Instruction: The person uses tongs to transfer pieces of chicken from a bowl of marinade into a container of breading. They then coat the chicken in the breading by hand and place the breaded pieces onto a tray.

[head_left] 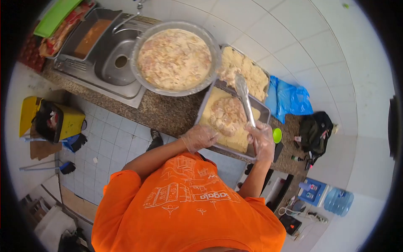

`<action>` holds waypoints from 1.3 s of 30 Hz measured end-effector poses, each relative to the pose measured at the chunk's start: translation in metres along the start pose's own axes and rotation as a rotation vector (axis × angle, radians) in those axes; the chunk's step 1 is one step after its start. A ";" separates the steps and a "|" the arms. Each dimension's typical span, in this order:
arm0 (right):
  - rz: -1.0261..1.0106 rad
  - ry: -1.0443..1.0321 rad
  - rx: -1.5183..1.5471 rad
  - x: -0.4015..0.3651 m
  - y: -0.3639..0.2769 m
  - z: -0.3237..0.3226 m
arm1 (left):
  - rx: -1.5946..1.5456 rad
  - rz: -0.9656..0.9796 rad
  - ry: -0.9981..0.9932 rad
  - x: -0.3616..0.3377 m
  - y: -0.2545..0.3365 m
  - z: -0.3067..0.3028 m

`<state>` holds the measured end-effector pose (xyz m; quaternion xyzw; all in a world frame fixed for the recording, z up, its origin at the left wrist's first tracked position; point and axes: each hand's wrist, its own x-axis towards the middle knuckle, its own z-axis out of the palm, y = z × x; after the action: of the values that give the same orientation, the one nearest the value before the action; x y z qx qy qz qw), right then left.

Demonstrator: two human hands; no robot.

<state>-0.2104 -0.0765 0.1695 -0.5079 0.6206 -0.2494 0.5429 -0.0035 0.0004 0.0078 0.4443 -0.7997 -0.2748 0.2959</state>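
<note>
My right hand [261, 140], in a clear plastic glove, is shut on metal tongs [245, 101]. The tongs reach up over a metal tray [263, 110] of pale crumb coating with several battered meat pieces [226, 115] lying in it. My left hand [199, 137], also gloved, rests at the near edge of that tray with its fingers on the crumbs and holds nothing. Beyond the tray stands a large round metal bowl [174, 59] full of meat in creamy batter. A second tray [247, 71] of coated pieces sits behind the tongs.
A steel sink [117, 61] and a tub of orange liquid [90, 38] are at the left of the stone counter [163, 111]. A blue plastic bag [289, 98] and a black bag [315, 130] lie to the right. A yellow bin [69, 122] stands on the tiled floor.
</note>
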 end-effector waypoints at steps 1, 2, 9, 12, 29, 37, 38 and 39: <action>0.125 0.052 -0.027 -0.014 0.008 -0.011 | 0.068 0.056 0.016 0.000 0.001 -0.002; 0.139 0.067 -0.026 -0.022 0.023 -0.020 | 0.053 0.064 0.004 0.000 0.000 0.000; 0.227 0.286 -0.534 -0.050 0.074 -0.060 | 0.207 0.043 -0.067 0.000 0.000 0.001; 0.175 0.314 -0.471 -0.051 0.002 -0.028 | 0.082 -0.062 -0.050 0.002 0.001 -0.003; -1.457 0.065 -1.247 0.208 -0.037 0.193 | -0.013 -0.105 -0.022 -0.002 0.003 -0.008; -0.682 -0.072 -0.840 0.177 -0.040 0.143 | -0.004 -0.066 -0.030 0.000 -0.003 -0.003; -0.671 -0.065 -0.838 0.165 -0.038 0.134 | -0.020 -0.077 -0.037 0.000 -0.001 -0.004; -0.562 -0.095 -0.708 0.152 -0.037 0.125 | -0.035 -0.085 -0.045 0.000 0.000 -0.007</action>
<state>-0.0657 -0.1962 0.1016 -0.8217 0.4804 -0.1359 0.2748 0.0016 -0.0012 0.0127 0.4663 -0.7816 -0.3110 0.2738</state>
